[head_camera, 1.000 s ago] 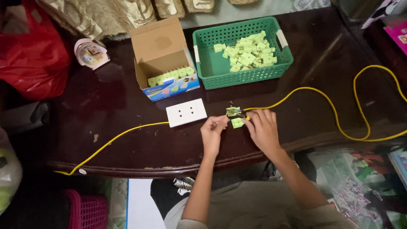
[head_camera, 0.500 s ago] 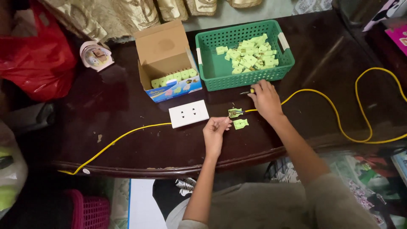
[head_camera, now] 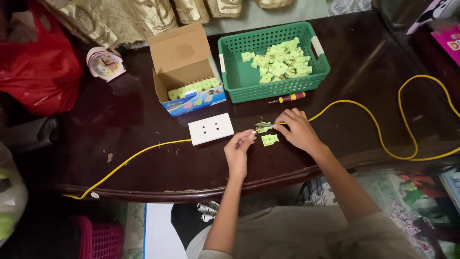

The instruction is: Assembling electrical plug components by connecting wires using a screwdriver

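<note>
Back from beside the basket, the right hand [head_camera: 298, 130] now pinches the yellow cable [head_camera: 383, 139] end at a small green plug part [head_camera: 262, 127] at frame centre; the left hand [head_camera: 239, 151] pinches that part's other side. Another green piece [head_camera: 270, 139] lies just below. Farther up: white socket plate [head_camera: 211, 128], screwdriver [head_camera: 287, 98], green basket [head_camera: 230, 72].

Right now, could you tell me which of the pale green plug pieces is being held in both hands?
The green piece joined to the yellow cable, pinched between left hand and right hand. Another piece lies loose on the table below it; the rest fill the green basket.
</note>
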